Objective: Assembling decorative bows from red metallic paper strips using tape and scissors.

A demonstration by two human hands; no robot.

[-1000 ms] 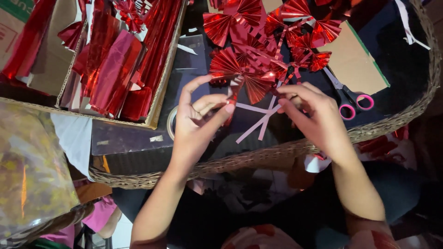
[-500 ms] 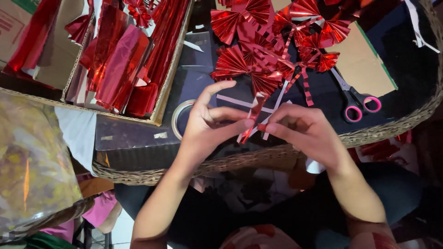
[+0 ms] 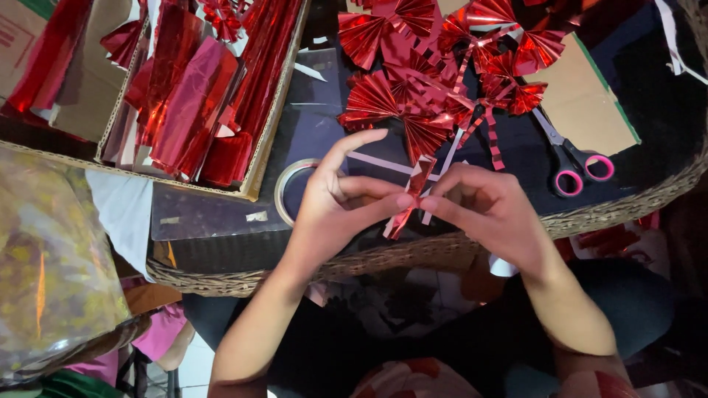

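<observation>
I see both hands meeting at the near edge of the wide woven wicker tray [image 3: 590,217], over its dark liner. The left hand [image 3: 332,210] pinches with thumb and middle finger the narrow folded strip of shiny red foil paper [image 3: 409,197], index finger lifted up and free; the right hand [image 3: 490,210] is curled closed on the same strip from the right side, fingertips touching it approx. at the middle. The strip stands tilted, lower end pointing near-left. Step in hand, as I judge: pinching the pleated strip at its centre to bind it w/ a thin white-and-red striped ribbon [image 3: 383,163] that lies just behind. Far from the hands lies a pile of finished red foil fan bows [image 3: 435,74]; pink-handled scissors [image 3: 571,166] at right, clear tape roll [image 3: 291,188] just left of the left hand, cardboard box of red foil sheets [image 3: 199,96] far left. Next move calls for a steady pinch so pleats do not open, I think.
</observation>
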